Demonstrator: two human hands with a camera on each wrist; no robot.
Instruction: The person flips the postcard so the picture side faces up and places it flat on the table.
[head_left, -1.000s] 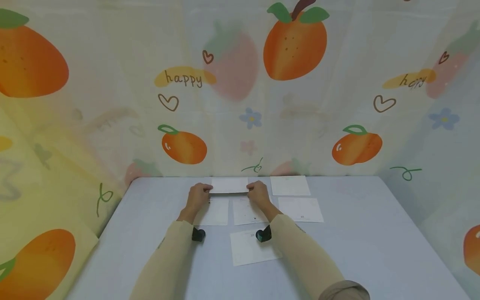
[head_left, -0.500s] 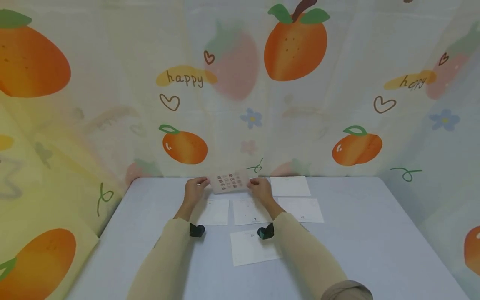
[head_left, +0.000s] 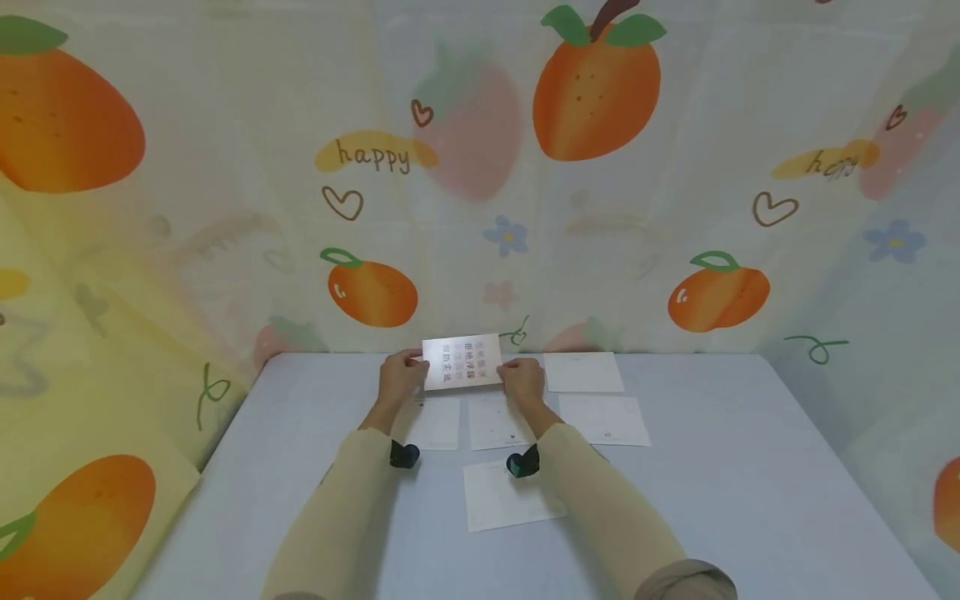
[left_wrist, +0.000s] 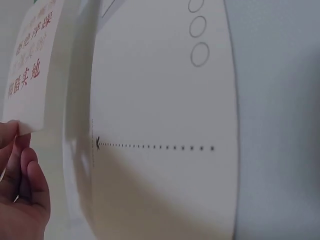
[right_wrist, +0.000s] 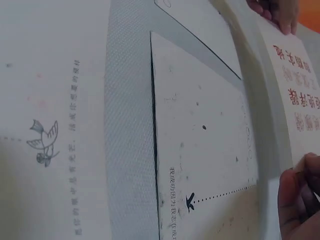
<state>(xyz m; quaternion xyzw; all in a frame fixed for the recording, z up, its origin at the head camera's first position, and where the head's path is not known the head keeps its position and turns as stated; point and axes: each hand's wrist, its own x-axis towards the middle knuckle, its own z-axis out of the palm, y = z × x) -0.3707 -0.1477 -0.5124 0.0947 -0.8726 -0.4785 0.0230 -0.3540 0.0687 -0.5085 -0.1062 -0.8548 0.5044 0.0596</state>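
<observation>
A postcard [head_left: 461, 362] with rows of red printed characters is held up, tilted, at the back of the table. My left hand [head_left: 401, 383] pinches its left edge between thumb and fingers. At the opposite edge my right hand [head_left: 523, 387] grips it the same way. The left wrist view shows the printed side of the postcard [left_wrist: 32, 65] above the left hand [left_wrist: 22, 185]. In the right wrist view both hands appear at the ends of the postcard [right_wrist: 295, 95], the right hand [right_wrist: 300, 200] at the bottom.
Below the hands lie two white cards, a left one [head_left: 438, 423] and a middle one [head_left: 491, 423]. Farther right are a back card [head_left: 583, 372] and another white card [head_left: 604, 420]. Nearest me lies one more card [head_left: 502, 500], partly behind the right sleeve. A fruit-patterned curtain [head_left: 600, 292] hangs behind the table.
The postcard was nearly flat with a blank white face up; it has been turned over and tilted up, so the red printed side now shows. Both hands kept hold of its edges.
</observation>
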